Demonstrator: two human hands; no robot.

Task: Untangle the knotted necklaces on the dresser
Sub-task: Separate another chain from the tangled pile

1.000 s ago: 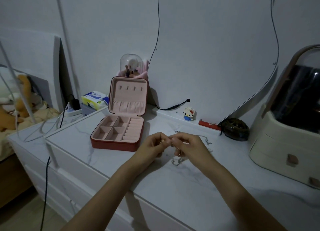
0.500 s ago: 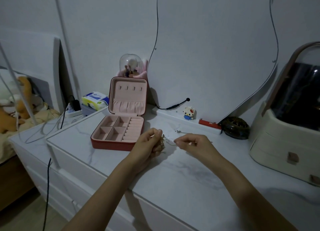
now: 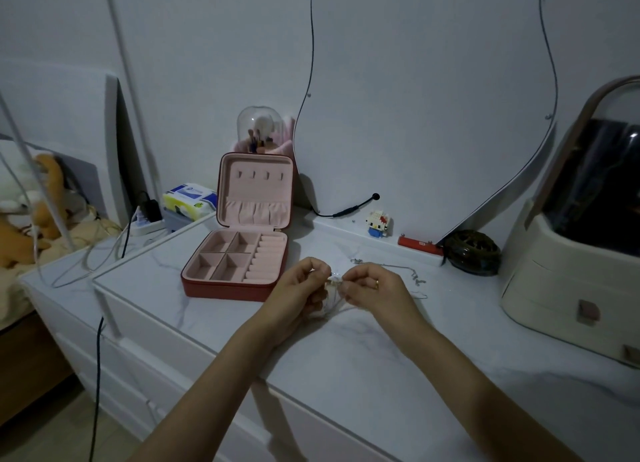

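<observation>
Dim light falls on a white marble-look counter (image 3: 363,375) that fills the near part of the view, and both forearms reach across it from the bottom edge. Just beyond them the left hand (image 3: 304,288) and the right hand (image 3: 375,288) sit close together. The fingers of each are curled in, pinching the tangled necklaces (image 3: 332,288) between them just above the surface. A loose run of fine chain (image 3: 412,278) trails away to the right of the right hand and lies on the marble. How tight the knot is cannot be made out, as the links are too small and the light too low.

Just beside the left hand stands an open pink jewellery box (image 3: 239,260), with its lid upright. Further back a small block figure (image 3: 379,223) and a dark round dish (image 3: 472,252) sit against the wall.

The likely risk is pulling the two pinches apart too hard, which would cinch the knot tighter or snap a thin link. The trailing chain could also drag and catch again.
</observation>
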